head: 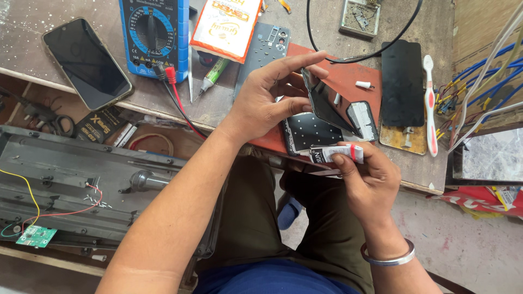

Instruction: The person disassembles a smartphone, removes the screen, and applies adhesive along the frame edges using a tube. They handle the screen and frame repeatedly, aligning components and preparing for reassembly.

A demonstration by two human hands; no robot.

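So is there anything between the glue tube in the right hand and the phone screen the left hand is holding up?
Nothing visible. The right hand holds the small glue tube just below the tilted phone screen gripped by the left hand, with open space between them.

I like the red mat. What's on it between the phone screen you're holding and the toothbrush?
In the head view, a small white cap and a black screen panel lie between the held screen and the toothbrush.

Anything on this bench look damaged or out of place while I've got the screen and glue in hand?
The black phone screen in the left hand is tilted up off the bench; the right hand holds a small glue tube. A green circuit board hangs on loose wires from the opened grey housing. No spill shows.
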